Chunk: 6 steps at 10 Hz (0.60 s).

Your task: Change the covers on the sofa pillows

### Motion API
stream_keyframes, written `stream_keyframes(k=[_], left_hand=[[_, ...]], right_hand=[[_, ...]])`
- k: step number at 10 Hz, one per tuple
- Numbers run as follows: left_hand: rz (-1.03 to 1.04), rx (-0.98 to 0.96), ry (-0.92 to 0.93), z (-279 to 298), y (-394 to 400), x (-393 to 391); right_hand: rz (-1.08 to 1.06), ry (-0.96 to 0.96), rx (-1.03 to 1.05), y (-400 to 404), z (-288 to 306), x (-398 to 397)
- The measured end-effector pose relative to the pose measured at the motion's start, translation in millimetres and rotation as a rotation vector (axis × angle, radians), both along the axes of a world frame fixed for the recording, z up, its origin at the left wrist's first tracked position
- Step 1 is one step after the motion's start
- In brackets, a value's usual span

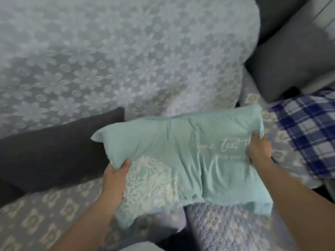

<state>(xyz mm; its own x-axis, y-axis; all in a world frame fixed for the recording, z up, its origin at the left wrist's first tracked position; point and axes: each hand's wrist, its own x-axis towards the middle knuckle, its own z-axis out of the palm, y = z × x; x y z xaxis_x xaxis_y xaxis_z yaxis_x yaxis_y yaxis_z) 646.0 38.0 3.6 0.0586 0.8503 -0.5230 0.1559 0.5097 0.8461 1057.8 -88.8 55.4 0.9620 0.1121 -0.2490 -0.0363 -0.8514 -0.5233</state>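
Teal pillow point(181, 156) with white floral print and blurred white script, lying across sofa seat point(45, 201) in front of flower-patterned back cushion point(108, 51). Left hand point(116, 176) gripping pillow's left edge, thumb on top, fingers curled under. Right hand point(258, 147) clutching pillow's right end, cover bunched in fingers. Dark grey pillow point(54, 151) just left, touching teal one. Blue plaid fabric point(308, 127) to the right. Grey cushion point(290, 60) behind, upper right.
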Motion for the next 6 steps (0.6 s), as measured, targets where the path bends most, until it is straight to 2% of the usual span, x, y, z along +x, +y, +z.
stream_keyframes(k=[1,2,3,4,5,6], left_hand=[[0.024,0.121,0.043,19,17,85],[0.015,0.210,0.138,16,49,141],[-0.084,0.115,0.337,-25,88,187],[-0.195,-0.086,0.533,-95,119,187],[-0.279,-0.106,0.538,-104,111,199],[-0.375,-0.146,0.553,-50,87,227]], right_hand=[[-0.006,-0.087,0.155,12,39,94],[0.043,-0.051,0.252,42,45,168],[0.125,0.130,0.169,85,-3,240],[0.369,0.265,-0.107,105,-69,248],[0.608,0.461,-0.215,104,-97,201],[0.689,0.555,-0.236,103,-98,174]])
